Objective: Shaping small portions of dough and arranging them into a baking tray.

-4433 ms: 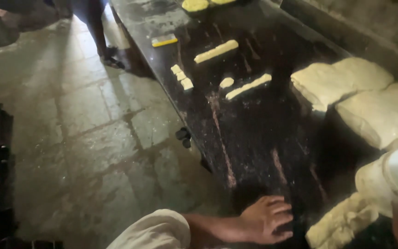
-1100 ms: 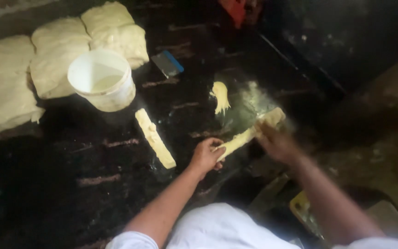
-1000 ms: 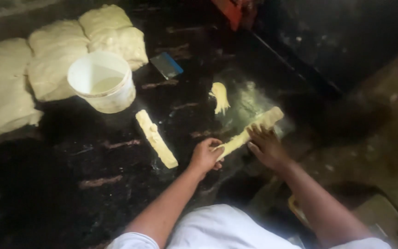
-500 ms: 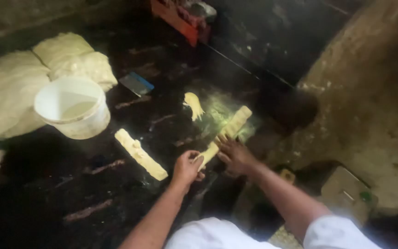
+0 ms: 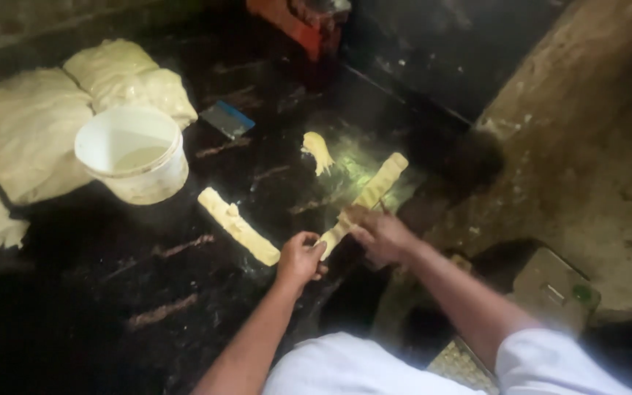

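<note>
On dark counter (image 5: 184, 292) | both hands, left hand (image 5: 300, 257), right hand (image 5: 380, 234), pinch dough strip (image 5: 366, 201)

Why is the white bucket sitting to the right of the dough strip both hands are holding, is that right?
Not quite. In the head view the white bucket sits to the left of the dough strip held by the left hand and right hand.

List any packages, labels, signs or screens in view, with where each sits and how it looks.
No labels, signs or screens show.
White bucket: round, open, on the dark worktop left of the hands, beside pale dough slabs.
Orange-red crate: at the worktop's far edge, only partly in view.
Grey box: on the floor at right, with a small green spot on top.
</note>
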